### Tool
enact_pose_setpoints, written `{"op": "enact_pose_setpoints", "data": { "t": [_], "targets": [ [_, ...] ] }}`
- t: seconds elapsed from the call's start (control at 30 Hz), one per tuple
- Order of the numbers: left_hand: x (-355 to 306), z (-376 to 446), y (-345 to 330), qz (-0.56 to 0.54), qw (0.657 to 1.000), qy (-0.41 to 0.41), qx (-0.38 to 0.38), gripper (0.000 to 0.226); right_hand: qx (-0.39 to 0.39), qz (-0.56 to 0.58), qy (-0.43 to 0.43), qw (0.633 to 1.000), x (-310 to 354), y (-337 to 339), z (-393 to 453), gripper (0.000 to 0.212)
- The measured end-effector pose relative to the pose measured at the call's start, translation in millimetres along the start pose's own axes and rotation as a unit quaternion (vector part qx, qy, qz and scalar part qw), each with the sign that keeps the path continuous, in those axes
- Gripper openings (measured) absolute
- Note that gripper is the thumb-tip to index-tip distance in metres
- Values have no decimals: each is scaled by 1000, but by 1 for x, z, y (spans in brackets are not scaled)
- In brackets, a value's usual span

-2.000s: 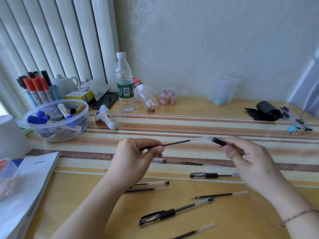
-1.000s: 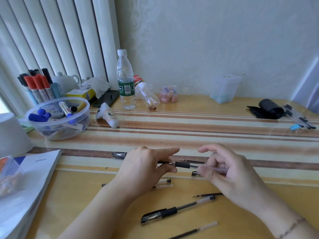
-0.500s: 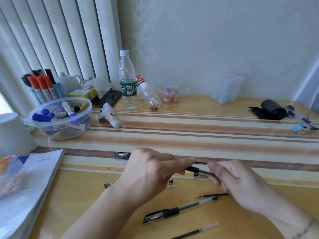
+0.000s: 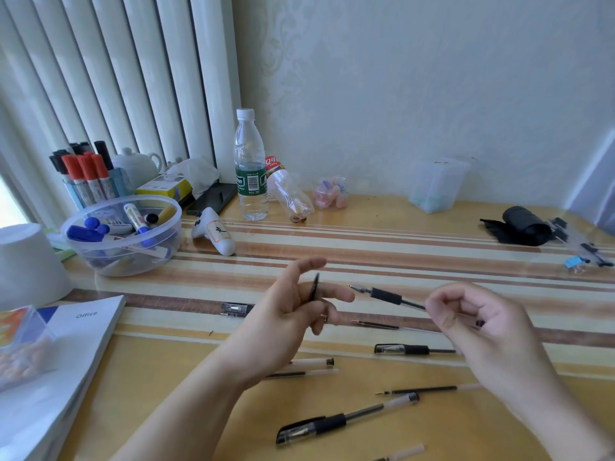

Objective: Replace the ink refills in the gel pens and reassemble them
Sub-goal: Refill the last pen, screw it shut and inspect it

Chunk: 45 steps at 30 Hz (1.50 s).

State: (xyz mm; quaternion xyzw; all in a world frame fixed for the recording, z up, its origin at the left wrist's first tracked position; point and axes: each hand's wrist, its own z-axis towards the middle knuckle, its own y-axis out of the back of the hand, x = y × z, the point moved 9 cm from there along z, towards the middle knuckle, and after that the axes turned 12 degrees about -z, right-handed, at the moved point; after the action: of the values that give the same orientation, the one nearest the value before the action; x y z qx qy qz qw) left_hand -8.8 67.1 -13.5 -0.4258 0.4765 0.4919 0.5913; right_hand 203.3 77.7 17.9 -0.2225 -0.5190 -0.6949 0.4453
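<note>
My right hand (image 4: 479, 322) is curled, thumb and fingers pinching the back end of a gel pen (image 4: 386, 295) and holding it above the tabletop (image 4: 399, 234). The pen has no cap; its metal tip points left toward my other hand and its black rubber grip sits just behind the tip. My left hand (image 4: 293, 314) is raised beside it with the forefinger and middle finger stretched toward the pen tip. A small dark piece (image 4: 315, 286) is pinched between the fingers of that hand; it may be a pen cap, but I cannot tell for sure.

Loose parts lie below my hands. A thin refill (image 4: 379, 325) rests on the brown stripe just under the held pen. A capped black pen (image 4: 409, 349) lies nearer to me, partly behind my right hand. Another refill (image 4: 422, 390) lies below that, and a second capped pen (image 4: 336, 423) lies aslant nearest to me. Two pale tubes (image 4: 312, 367) show beside my left wrist, and a clear cap (image 4: 237, 308) shows left of that hand.

At the far left stands a clear bowl of markers (image 4: 121, 234), with a water bottle (image 4: 250, 168) behind it near the wall.
</note>
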Motion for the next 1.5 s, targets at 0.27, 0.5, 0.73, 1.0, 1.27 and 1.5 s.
{"op": "enact_pose_setpoints", "data": {
  "t": [0.27,0.5,0.73,1.0,1.27,1.5],
  "targets": [
    [10,0,-6,-198,976,89,16,26,25,452,-98,887,-15,-7,2,11],
    [22,-12,-38,-354,911,194,82,29,-49,447,-116,886,-33,-3,3,30],
    [25,-19,-55,-380,887,226,132,27,-46,450,-120,884,-35,-14,0,26],
    [27,-19,-55,-353,899,221,138,27,-48,395,-91,913,-33,-10,0,26],
    [5,-9,-46,-464,870,119,119,58,68,413,-66,906,-12,-24,-1,50],
    [-16,-10,-55,-477,862,16,169,82,264,512,-8,817,21,-57,-16,62]
  ]
}}
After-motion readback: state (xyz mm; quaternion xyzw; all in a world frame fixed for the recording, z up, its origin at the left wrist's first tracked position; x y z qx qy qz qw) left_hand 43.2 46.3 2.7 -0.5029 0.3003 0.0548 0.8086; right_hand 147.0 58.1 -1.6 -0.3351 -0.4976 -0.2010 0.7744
